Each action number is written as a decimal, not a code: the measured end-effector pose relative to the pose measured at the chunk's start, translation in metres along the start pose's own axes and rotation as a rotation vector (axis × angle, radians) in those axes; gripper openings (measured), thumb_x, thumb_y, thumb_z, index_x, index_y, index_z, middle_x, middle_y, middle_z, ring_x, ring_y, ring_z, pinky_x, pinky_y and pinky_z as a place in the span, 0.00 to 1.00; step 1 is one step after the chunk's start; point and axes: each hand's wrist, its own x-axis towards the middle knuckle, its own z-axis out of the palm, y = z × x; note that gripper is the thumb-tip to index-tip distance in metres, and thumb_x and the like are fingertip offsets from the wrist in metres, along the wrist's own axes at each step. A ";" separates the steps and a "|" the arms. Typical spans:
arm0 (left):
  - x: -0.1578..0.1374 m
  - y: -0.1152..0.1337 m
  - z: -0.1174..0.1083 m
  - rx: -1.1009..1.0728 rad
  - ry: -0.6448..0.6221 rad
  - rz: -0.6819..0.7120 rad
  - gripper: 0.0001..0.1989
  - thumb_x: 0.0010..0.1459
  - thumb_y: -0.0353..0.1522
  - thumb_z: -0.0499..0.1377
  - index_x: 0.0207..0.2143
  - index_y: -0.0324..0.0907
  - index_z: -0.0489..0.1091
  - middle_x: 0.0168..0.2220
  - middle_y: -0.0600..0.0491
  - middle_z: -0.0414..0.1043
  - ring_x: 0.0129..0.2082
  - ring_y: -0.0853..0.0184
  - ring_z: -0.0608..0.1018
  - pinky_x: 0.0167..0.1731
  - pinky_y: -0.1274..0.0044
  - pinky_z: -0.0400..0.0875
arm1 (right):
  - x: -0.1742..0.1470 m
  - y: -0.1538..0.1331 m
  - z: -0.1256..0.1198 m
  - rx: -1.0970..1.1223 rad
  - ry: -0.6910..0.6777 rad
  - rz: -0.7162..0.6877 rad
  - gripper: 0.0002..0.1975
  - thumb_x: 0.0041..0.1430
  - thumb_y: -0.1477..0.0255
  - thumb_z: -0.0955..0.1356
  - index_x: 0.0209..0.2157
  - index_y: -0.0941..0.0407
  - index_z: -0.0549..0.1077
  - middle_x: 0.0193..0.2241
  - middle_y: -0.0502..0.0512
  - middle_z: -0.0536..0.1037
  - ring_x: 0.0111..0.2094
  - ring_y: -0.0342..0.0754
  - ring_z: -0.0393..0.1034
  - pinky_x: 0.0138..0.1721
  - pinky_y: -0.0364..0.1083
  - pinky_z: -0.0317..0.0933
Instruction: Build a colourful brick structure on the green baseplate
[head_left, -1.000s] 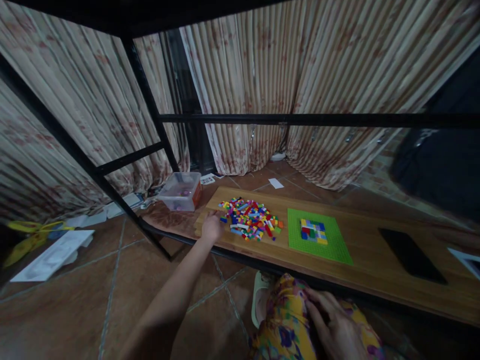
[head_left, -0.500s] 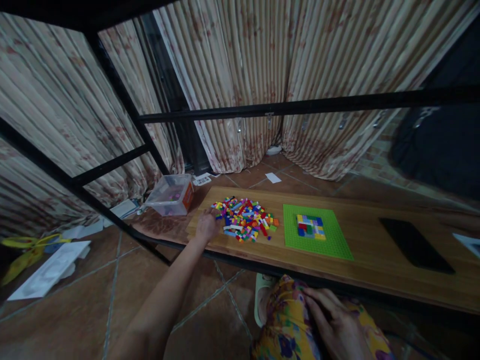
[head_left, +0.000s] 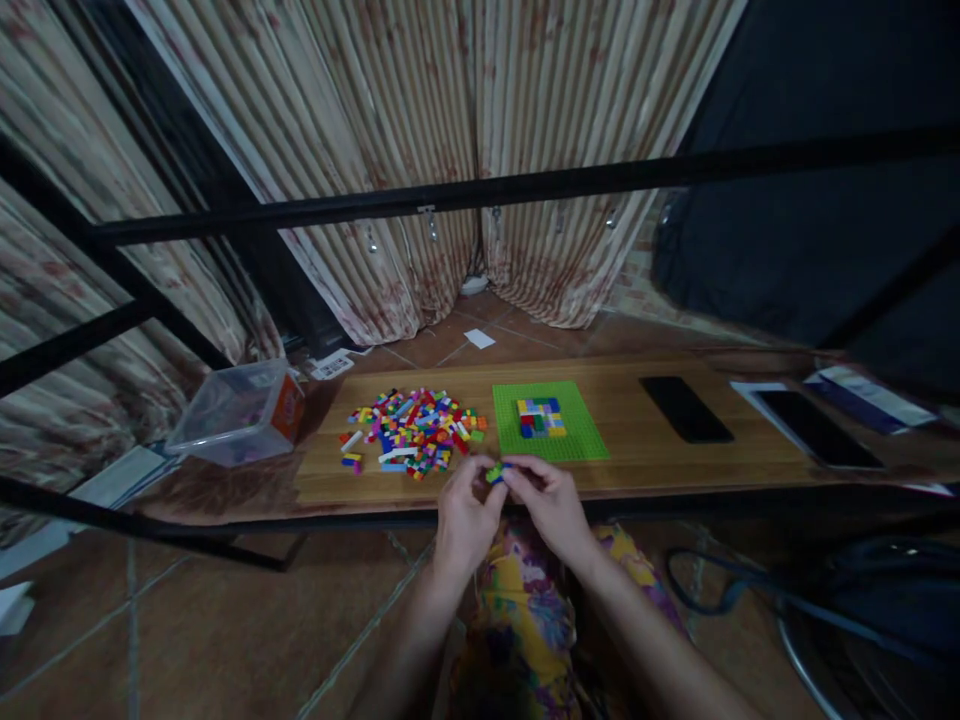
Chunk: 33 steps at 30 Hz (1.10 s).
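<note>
My left hand (head_left: 469,510) and my right hand (head_left: 550,505) meet above the front edge of the wooden board. Between their fingertips they pinch small toy bricks (head_left: 496,473), lime green and blue. Just beyond the fingers and to the right lies a green baseplate (head_left: 589,430). On it stands a low square build (head_left: 541,418) of yellow, red, blue, white and green bricks. To the left of my hands a loose heap of coloured bricks (head_left: 420,425) is spread over the board. How the held bricks join is too small to tell.
A clear plastic box (head_left: 232,410) with an orange label stands at the left end of the bench. Right of the baseplate lie a black phone (head_left: 686,409) and a dark tablet (head_left: 817,428). A black metal bar (head_left: 480,192) crosses in front of the curtains.
My left hand has come from the heap toward the middle with bricks in its fingers. My right hand has risen from my lap to join it. The view has swung right.
</note>
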 end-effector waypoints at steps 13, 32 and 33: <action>0.003 -0.012 0.023 -0.306 -0.135 -0.274 0.10 0.49 0.33 0.65 0.35 0.38 0.77 0.31 0.51 0.79 0.29 0.69 0.77 0.33 0.78 0.71 | 0.007 0.018 -0.027 0.138 -0.041 0.116 0.20 0.44 0.57 0.75 0.34 0.57 0.80 0.25 0.51 0.78 0.25 0.42 0.69 0.30 0.44 0.68; 0.010 0.008 0.096 -0.717 0.034 -0.468 0.18 0.34 0.36 0.74 0.30 0.37 0.78 0.24 0.52 0.78 0.22 0.70 0.76 0.28 0.77 0.70 | 0.017 0.014 -0.073 0.219 0.183 0.101 0.19 0.38 0.59 0.78 0.32 0.55 0.81 0.26 0.52 0.81 0.24 0.46 0.74 0.32 0.47 0.73; 0.010 0.008 0.097 -0.738 0.032 -0.473 0.18 0.35 0.36 0.74 0.30 0.37 0.79 0.24 0.52 0.78 0.22 0.71 0.75 0.27 0.78 0.69 | 0.017 0.013 -0.073 0.220 0.187 0.099 0.19 0.38 0.59 0.78 0.32 0.55 0.81 0.26 0.52 0.81 0.24 0.46 0.74 0.31 0.47 0.73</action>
